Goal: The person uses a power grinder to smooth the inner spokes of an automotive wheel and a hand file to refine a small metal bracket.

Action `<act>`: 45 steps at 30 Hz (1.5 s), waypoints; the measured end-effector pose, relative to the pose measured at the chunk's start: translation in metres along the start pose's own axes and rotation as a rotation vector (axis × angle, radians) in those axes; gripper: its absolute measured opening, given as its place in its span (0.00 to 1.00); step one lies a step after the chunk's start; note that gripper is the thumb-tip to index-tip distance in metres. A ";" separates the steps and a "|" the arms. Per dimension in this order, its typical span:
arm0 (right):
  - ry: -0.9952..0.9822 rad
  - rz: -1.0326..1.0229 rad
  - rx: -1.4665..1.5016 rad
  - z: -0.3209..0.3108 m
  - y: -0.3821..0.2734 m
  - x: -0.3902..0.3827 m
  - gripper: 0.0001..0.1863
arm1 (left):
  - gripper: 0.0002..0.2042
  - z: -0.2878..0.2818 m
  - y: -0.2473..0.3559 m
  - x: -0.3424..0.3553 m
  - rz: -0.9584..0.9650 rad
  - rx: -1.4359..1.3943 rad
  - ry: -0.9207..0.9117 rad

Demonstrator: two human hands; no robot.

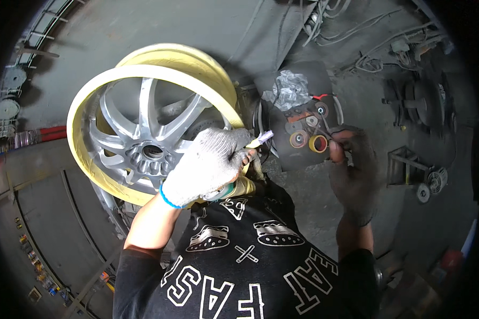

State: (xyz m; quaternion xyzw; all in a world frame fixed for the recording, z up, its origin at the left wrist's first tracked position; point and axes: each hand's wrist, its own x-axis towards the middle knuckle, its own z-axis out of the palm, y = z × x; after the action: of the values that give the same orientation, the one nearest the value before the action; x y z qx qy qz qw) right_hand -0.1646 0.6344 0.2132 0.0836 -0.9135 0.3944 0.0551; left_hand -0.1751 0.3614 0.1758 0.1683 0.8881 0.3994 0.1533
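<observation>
A grey multi-spoke car wheel rim (149, 133), its edge and barrel covered in pale yellow tape, stands tilted at the left. My left hand (212, 162), in a whitish knit glove, is in front of its lower right side. Its fingers close round a hand tool with a yellow neck (256, 142) and a whitish-purple tip; a teal part shows under the palm. My right hand (352, 170), in a dark, shaded glove, pinches a thin grey metal tool (325, 127). That tool reaches over a dark stand top (287, 155) bearing small round discs (298, 139) and a yellow tape roll (318, 143).
Crumpled clear plastic (290, 87) and a red-handled item (320, 97) lie on the stand top. Cables and hoses (375, 64) run along the upper right. A metal frame with wheels (413, 167) stands at the right. Small bottles (40, 266) line the lower left.
</observation>
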 end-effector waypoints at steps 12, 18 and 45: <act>-0.101 0.134 0.623 0.073 0.038 -0.030 0.11 | 0.10 0.001 0.022 0.001 -0.046 0.140 0.150; 0.078 0.480 1.193 0.121 0.010 -0.038 0.11 | 0.11 0.002 0.016 0.000 -0.152 -0.019 0.091; 0.029 0.125 0.586 0.108 0.008 -0.023 0.10 | 0.08 0.016 0.015 -0.002 0.050 0.224 0.221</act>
State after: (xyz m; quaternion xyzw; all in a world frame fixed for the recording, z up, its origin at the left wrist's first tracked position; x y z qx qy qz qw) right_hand -0.1473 0.5632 0.1303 0.0336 -0.7633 0.6449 0.0175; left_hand -0.1643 0.3806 0.1772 0.1613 0.9341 0.3174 0.0248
